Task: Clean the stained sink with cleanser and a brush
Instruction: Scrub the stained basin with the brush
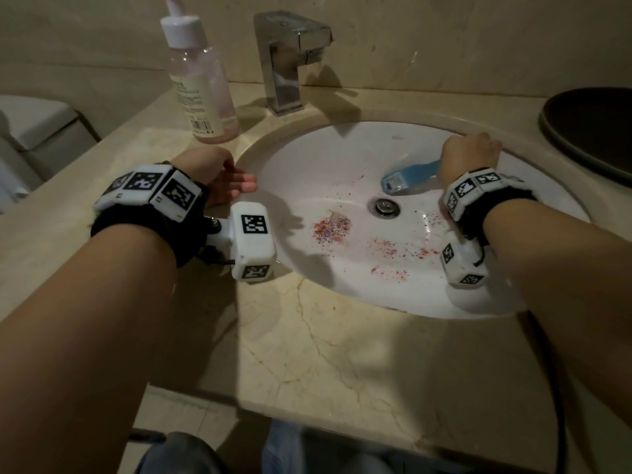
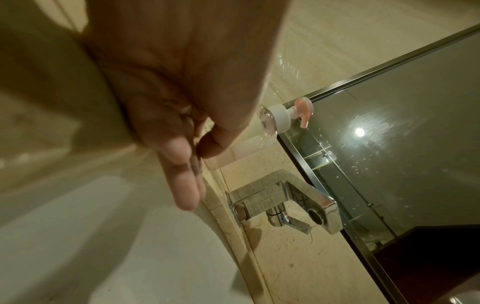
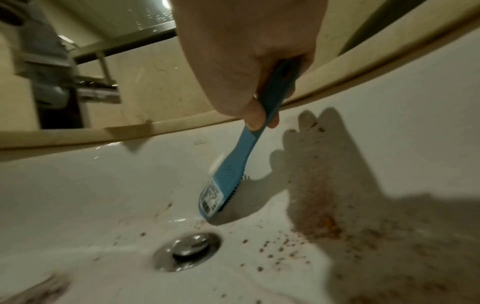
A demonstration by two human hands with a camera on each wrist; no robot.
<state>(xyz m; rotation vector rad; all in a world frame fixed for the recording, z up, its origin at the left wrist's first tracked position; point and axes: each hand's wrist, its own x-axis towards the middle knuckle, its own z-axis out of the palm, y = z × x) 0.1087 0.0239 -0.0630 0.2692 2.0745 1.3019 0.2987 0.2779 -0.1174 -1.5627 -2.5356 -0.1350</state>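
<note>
The white oval sink (image 1: 307, 159) is speckled with red and purple stains (image 1: 331, 227) around the drain (image 1: 384, 206). My right hand (image 1: 470, 153) grips the handle of a blue brush (image 1: 408, 176), whose bristled head (image 3: 221, 197) rests on the basin just above the drain (image 3: 188, 250). My left hand (image 1: 227, 179) lies with straight fingers (image 2: 187, 185) on the counter at the sink's left rim (image 2: 226, 216), holding nothing. A clear pump bottle of pink liquid (image 1: 201, 83) stands on the counter left of the faucet.
A chrome faucet (image 1: 290, 59) rises behind the basin. A dark round dish (image 1: 595, 131) sits at the counter's right edge. The beige marble counter (image 1: 342, 354) runs in front. A mirror (image 2: 402, 123) covers the wall behind.
</note>
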